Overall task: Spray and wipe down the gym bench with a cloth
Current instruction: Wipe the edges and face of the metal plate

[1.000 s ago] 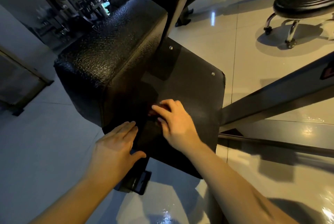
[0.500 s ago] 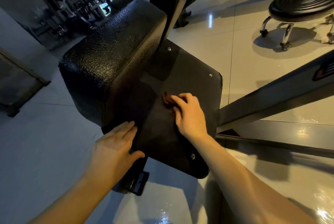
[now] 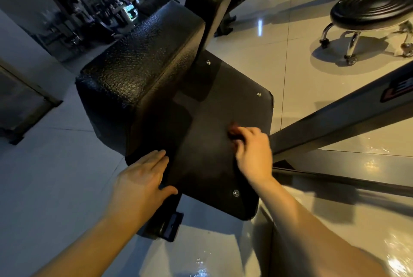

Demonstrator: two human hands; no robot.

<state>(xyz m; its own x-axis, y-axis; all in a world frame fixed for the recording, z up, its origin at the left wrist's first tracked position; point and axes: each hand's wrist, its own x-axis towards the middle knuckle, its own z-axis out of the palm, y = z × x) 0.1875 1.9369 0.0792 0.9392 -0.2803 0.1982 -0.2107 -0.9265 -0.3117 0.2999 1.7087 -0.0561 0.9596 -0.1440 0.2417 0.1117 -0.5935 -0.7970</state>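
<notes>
Wiping bench (image 3: 138, 80) (cloth (image 3: 232, 129) under right hand (image 3: 253, 154))

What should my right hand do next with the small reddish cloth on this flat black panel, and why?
Probably sweep the small reddish cloth toward the far corner of the flat black panel: the right hand grips it near the right edge, and the left hand rests on the near-left corner.

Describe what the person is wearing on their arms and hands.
The left hand and right hand wear no gloves, and no ring, watch or bracelet is visible. No sleeve shows above either wrist, right to the frame's edge.
</notes>
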